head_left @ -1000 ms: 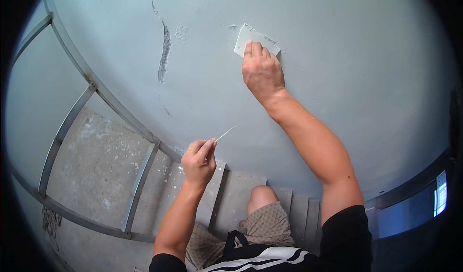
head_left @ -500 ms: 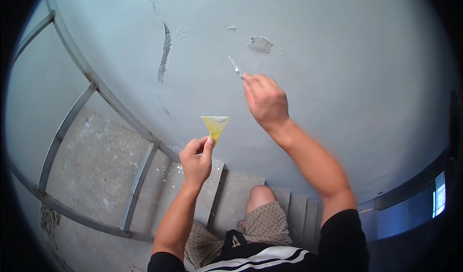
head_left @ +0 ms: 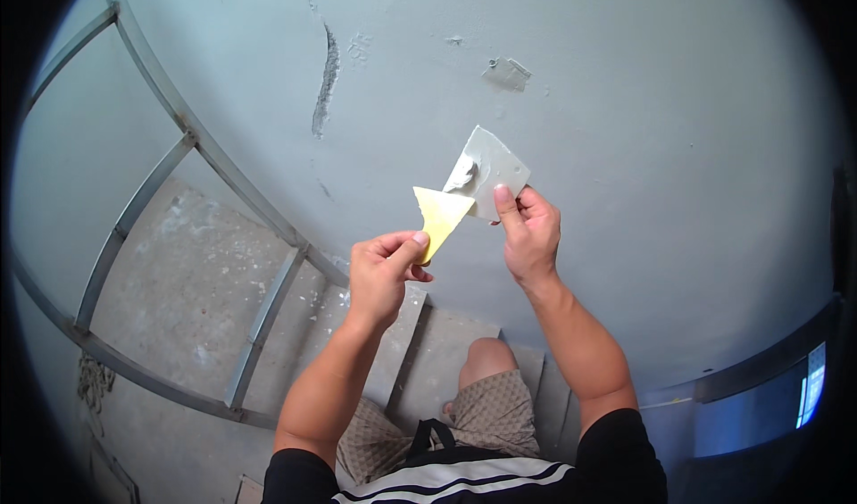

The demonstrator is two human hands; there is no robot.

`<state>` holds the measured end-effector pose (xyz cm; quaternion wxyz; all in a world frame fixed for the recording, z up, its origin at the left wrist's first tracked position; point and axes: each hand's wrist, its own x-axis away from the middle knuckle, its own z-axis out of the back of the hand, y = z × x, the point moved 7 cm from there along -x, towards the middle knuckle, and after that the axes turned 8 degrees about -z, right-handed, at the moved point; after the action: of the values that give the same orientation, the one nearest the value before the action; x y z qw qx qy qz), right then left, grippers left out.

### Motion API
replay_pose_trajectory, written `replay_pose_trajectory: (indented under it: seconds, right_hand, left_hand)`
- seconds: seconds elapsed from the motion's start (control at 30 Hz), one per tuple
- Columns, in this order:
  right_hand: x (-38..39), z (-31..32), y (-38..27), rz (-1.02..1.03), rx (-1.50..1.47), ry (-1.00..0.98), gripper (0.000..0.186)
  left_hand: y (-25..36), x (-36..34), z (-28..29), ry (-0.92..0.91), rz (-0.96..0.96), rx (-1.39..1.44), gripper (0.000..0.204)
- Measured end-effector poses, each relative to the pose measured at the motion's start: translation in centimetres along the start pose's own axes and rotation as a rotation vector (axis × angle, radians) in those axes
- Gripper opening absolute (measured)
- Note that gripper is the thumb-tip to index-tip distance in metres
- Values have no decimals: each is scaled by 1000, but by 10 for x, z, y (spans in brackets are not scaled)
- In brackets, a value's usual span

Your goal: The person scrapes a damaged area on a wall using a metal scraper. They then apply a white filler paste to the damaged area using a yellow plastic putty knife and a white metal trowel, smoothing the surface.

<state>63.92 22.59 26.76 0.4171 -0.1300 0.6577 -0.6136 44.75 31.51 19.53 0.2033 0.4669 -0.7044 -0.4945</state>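
Left hand (head_left: 382, 279): thumb and fingers pinched on the narrow near end of a yellow, flared, thin plastic-looking scraper (head_left: 441, 216). Right hand (head_left: 533, 243): thumb on the face, fingers behind, gripping a pale grey-white, flat four-sided plate (head_left: 500, 169) at its near right part. Both tools sit in front of the pale blue-grey painted wall (head_left: 616, 129), near of the rough grey patch (head_left: 507, 74) and right of the long dark crack (head_left: 328, 80).

Scraper's right corner overlaps the plate's near left edge; can't tell if they touch. A wet-looking grey-white paste lump (head_left: 464, 175) sits on the plate's left side, just far of the scraper.

Handling, my read: both tools light. Scraper likely springy across the wide far edge, stiffer at the narrow end, so the pinch there is right. Plate looks fairly stiff; best held at the near right, clear of paste. Smeared faces probably slippery. Paste likely soft and sticky, could slide if the plate tips. Neither tool looks fragile.
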Motion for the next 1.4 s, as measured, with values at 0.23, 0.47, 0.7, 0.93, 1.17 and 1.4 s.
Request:
replay_pose_trajectory:
  seconds: [0.23,0.47,0.7,0.93,1.17,1.4]
  right_hand:
    - [35,-11,14,83,355,-84,35]
    - [41,-19,37,-559,-416,-100,31]
    - [39,-12,28,-574,-560,-81,32]
    - [-6,26,-22,-142,-125,187,27]
    - [-48,12,-110,664,639,413,12]
    - [-60,-44,-126,1232,1363,366,24]
  left_hand:
    - [8,-12,3,70,-152,-14,24]
    - [51,4,-5,129,-1218,-910,18]
    - [36,-3,-2,116,-1265,-1294,21]
    - [0,0,24,151,-991,-1169,7]
    - [-22,15,24,128,-884,-1081,6]
    - [-28,23,36,158,-841,-1055,5]
